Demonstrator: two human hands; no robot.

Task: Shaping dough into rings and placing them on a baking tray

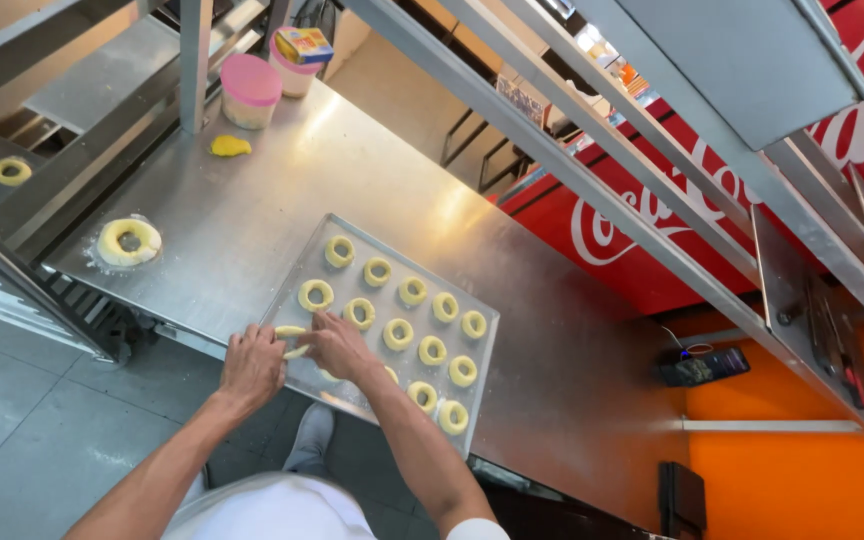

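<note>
A metal baking tray [317,248] lies on a steel table [252,200] and carries several pale yellow dough rings [432,350] in rows. My left hand [252,365] and my right hand [337,345] meet at the tray's near left corner. Both pinch one dough ring [290,331] that rests at the tray's edge between them. A bigger floured dough ring [129,241] lies alone on the table, left of the tray.
A small yellow dough lump [229,146], a pink-lidded tub [250,92] and a second tub with a yellow box [299,50] sit at the table's far end. More dough rings [9,171] lie on a rack at left. A red cooler [712,190] stands at right.
</note>
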